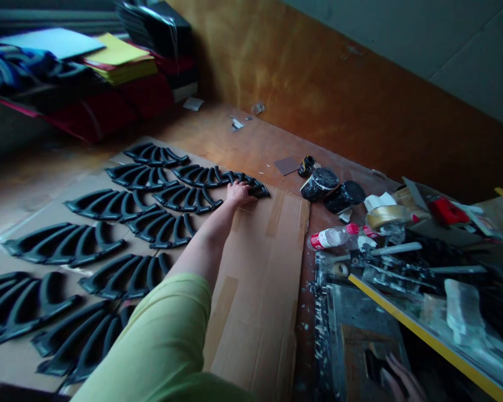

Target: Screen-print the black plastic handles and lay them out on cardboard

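My left hand (238,192) reaches far forward with its fingers bent over a black fan-shaped ribbed piece (260,188) at the far end of the rows. Several similar black pieces (184,198) lie on the cardboard (260,279), left of my bare forearm and light green sleeve. At the bottom right edge, my right hand (400,379) is partly in view, its fingers curled round a black-handled tool (374,365) over a brown board (358,349). The tool's working end is hard to make out.
Right of the cardboard are black tubs (319,184), a bottle with a red label (331,237), a tape roll (385,216) and a long yellow-edged strip (427,335). Stacked yellow sheets (121,56) and red material stand at the back left. A wooden panel (318,72) rises behind.
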A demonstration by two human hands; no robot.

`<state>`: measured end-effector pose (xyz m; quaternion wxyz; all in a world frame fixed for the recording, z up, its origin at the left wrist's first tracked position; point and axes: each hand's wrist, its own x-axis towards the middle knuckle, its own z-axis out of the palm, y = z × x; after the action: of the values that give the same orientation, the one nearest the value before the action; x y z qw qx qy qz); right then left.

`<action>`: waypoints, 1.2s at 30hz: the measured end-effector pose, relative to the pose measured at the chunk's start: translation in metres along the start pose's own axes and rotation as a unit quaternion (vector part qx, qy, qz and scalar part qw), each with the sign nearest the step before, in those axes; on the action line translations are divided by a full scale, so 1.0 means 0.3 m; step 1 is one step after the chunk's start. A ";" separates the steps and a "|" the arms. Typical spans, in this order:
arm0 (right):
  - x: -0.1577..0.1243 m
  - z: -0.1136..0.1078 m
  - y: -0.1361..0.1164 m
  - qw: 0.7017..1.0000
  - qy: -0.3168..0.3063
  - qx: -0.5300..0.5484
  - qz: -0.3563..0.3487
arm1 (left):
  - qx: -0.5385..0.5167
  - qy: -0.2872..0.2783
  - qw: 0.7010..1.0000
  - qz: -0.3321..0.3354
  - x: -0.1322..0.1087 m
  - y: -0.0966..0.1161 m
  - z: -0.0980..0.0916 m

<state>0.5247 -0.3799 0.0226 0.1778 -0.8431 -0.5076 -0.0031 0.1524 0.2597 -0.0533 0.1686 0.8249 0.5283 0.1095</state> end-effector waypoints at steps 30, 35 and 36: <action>-0.032 0.066 -0.005 0.989 0.026 0.104 -0.102 | -0.086 0.169 0.982 0.017 -0.892 0.655 -0.054; -0.017 0.078 0.031 0.980 -0.002 0.118 -0.160 | -0.211 0.203 0.956 0.018 -1.027 0.961 -0.115; -0.013 0.074 0.035 0.979 -0.010 0.114 -0.169 | -0.259 0.204 0.944 0.010 -1.051 1.022 -0.126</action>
<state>0.5279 -0.3809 -0.0020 0.2642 -0.7192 -0.6418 0.0332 0.2631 -0.1386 0.1015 0.2640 0.7178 0.4964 0.4107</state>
